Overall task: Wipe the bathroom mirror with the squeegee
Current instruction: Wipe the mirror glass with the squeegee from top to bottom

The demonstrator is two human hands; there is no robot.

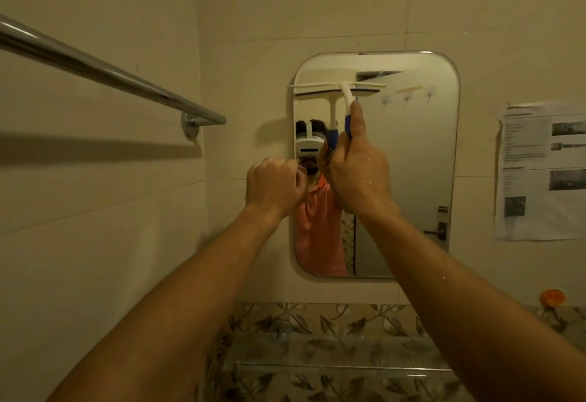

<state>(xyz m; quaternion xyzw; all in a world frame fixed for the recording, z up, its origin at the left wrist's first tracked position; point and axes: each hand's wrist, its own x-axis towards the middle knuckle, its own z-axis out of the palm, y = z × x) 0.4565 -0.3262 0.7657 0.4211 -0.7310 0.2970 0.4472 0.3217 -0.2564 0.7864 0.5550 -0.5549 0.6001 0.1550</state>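
Observation:
A rounded rectangular mirror (418, 160) hangs on the cream tiled wall. The squeegee (344, 89) has a white blade bar and a white and blue handle. Its blade lies flat across the upper left part of the glass. My right hand (358, 163) is shut on the handle, thumb pointing up along it. My left hand (274, 186) is a closed fist at the mirror's left edge, a little lower, holding nothing that I can see. The glass reflects the squeegee, a person in an orange shirt and a door.
A chrome towel bar (104, 71) juts out from the left wall at upper left. Printed paper sheets (542, 170) are stuck to the wall right of the mirror. A glass shelf (342, 366) sits below it, in front of leaf-patterned tiles. A small orange object (552, 297) is at lower right.

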